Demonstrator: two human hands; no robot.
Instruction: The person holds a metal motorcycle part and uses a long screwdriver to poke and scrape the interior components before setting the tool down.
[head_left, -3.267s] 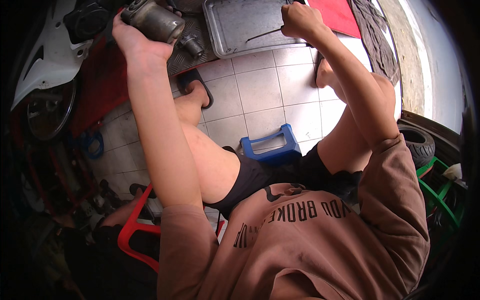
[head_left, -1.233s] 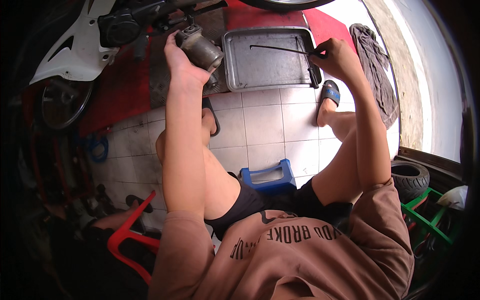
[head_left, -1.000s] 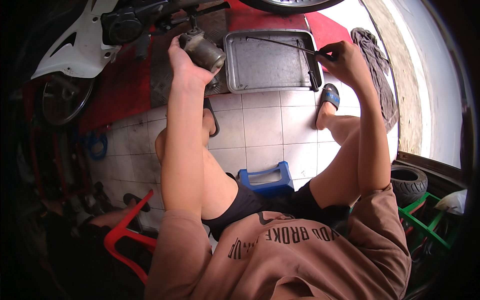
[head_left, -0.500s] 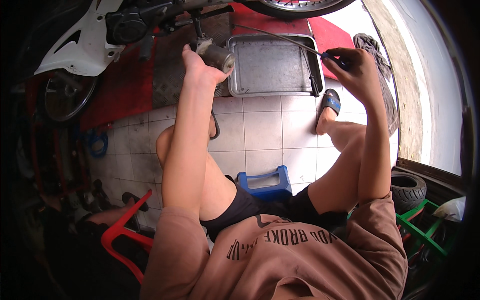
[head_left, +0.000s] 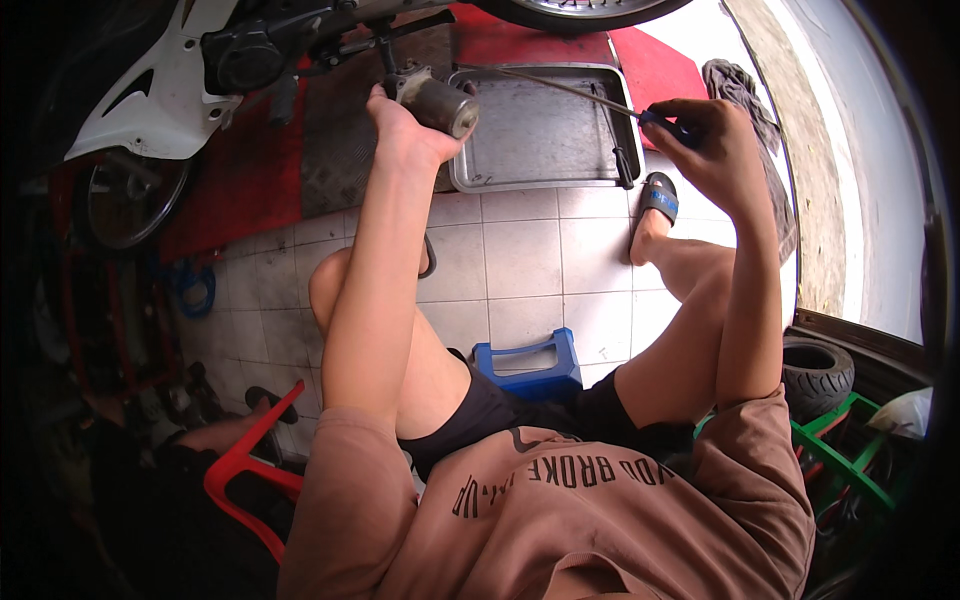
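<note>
A dull grey cylindrical metal motor [head_left: 437,103], resembling a starter motor, rests in my left hand [head_left: 408,138]. The fingers curl under it, and its rounded end points right and toward me. In my right hand [head_left: 712,145] is a long screwdriver [head_left: 565,89] with a blue handle, gripped between thumb and fingers. Its thin shaft reaches left across the tray to near the motor's far side; I cannot tell whether the tip touches it. Below the shaft lies a metal tray [head_left: 540,184], with a black-handled tool [head_left: 622,163] along its right side.
Beyond my left hand stands a motorcycle with white body panels [head_left: 150,85]. Its parts hang close to the motor. A dark rag [head_left: 738,92] lies at right. Nearer are a blue plastic stool [head_left: 525,378], a tyre [head_left: 817,378], a green frame [head_left: 850,455] and a red chair arm [head_left: 240,460].
The motor has turned slightly, its rounded end shifting a little right. The screwdriver's tip has dropped slightly nearer to the motor, while my right hand has barely moved.
</note>
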